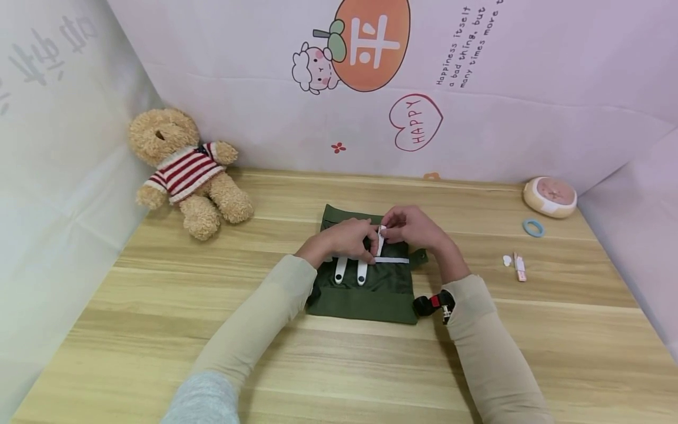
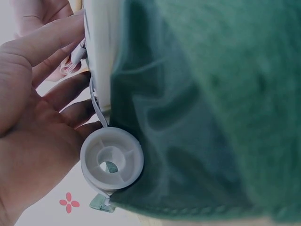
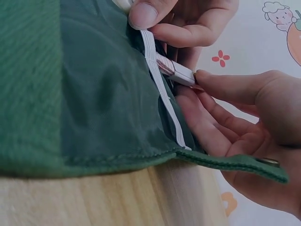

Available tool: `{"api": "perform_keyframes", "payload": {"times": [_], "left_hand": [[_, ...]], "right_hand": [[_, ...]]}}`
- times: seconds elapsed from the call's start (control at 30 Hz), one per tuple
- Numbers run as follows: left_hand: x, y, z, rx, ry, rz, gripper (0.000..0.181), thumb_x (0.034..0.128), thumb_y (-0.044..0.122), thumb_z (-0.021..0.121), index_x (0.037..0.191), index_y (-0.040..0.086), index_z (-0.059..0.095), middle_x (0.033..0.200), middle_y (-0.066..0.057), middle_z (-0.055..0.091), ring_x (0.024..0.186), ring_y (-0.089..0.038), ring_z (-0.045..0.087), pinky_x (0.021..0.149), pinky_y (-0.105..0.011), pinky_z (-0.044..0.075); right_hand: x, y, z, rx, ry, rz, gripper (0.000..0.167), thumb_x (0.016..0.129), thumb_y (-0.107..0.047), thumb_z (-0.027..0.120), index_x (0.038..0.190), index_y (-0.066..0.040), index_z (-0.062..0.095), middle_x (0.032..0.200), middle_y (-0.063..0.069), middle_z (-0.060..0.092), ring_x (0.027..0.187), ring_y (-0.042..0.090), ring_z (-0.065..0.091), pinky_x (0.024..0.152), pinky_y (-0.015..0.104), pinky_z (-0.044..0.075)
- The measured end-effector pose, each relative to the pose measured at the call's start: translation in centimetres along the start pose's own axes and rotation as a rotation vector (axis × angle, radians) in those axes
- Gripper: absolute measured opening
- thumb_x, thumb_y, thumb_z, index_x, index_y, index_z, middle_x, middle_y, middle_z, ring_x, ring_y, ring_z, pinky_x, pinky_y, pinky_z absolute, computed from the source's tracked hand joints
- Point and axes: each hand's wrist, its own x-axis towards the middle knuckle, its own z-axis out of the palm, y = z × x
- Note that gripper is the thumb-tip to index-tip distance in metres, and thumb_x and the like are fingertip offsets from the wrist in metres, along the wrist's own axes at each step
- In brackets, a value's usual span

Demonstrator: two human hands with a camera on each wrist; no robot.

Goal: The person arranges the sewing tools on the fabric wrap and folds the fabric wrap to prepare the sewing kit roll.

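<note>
A dark green fabric roll-up pouch (image 1: 361,306) lies unfolded on the table, a white elastic band (image 3: 164,96) running across its inside. My left hand (image 1: 346,238) pinches this band between thumb and finger. Over the pouch's far right part, my right hand (image 1: 413,227) pinches the end of a slim white piece with pinkish stripes (image 3: 181,74). Its other end reaches the band; its exact kind is unclear. Two white handles with dark dots, a left one (image 1: 340,272) and a right one (image 1: 362,274), lie under the band. A round white spool-like part (image 2: 112,157) shows by my left fingers.
To the right lie a small white-and-pink piece (image 1: 520,268), a white chip (image 1: 507,260), a blue ring (image 1: 533,228) and a round tan-and-pink case (image 1: 549,197). A teddy bear (image 1: 185,171) sits at the back left. A printed cloth (image 1: 254,118) hangs behind the table.
</note>
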Motion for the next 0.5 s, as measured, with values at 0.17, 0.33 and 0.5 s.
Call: {"api": "perform_keyframes", "payload": {"times": [0.17, 0.33, 0.5], "left_hand": [[-0.06, -0.01, -0.01, -0.009, 0.001, -0.003, 0.013, 0.0893, 0.020, 0.081, 0.081, 0.020, 0.071, 0.150, -0.006, 0.052, 0.154, -0.029, 0.015, 0.114, -0.042, 0.035], [-0.09, -0.01, 0.02, -0.016, 0.003, -0.002, 0.012, 0.0897, 0.021, 0.081, 0.082, 0.020, 0.072, 0.146, -0.006, 0.057, 0.154, -0.027, 0.016, 0.106, -0.038, 0.042], [-0.08, -0.01, 0.06, -0.020, 0.006, -0.003, 0.012, 0.0903, 0.022, 0.080, 0.081, 0.021, 0.072, 0.139, -0.005, 0.062, 0.154, -0.026, 0.015, 0.105, -0.038, 0.043]], "right_hand": [[0.20, 0.01, 0.10, -0.029, -0.065, 0.006, 0.013, 0.098, 0.002, 0.063, 0.109, 0.010, 0.063, 0.100, 0.022, 0.065, 0.092, 0.037, 0.068, 0.083, 0.044, 0.059], [0.46, 0.34, 0.07, -0.106, -0.100, -0.012, 0.015, 0.098, 0.000, 0.063, 0.110, 0.009, 0.064, 0.101, 0.020, 0.069, 0.090, 0.035, 0.069, 0.079, 0.045, 0.059], [0.58, 0.50, 0.03, -0.151, -0.114, -0.019, 0.016, 0.098, -0.001, 0.063, 0.111, 0.008, 0.066, 0.103, 0.019, 0.070, 0.091, 0.032, 0.068, 0.078, 0.046, 0.058]]}}
